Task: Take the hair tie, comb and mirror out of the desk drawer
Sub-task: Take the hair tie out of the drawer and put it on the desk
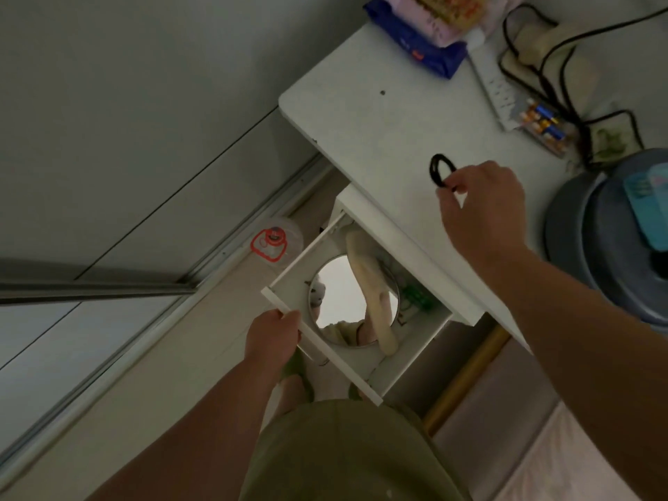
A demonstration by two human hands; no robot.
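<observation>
The black stretchy hair tie (440,170) is hanging over the white table (379,139), pinched at its lower edge between the thumb and fingers (450,197) of the right hand (484,207). Most of the loop is sticking out up and to the left of the fingertips, and I cannot tell if it is touching the table top. The left hand (273,336) is gripping the front edge of the open white drawer (318,341), with its fingers curled around the edge. Inside the drawer, the round shiny mirror (343,294) is lying flat, and the long cream-coloured comb (368,283) is lying across its right side, well below the right hand. Small green things (415,298) are sitting just beside the mirror.
</observation>
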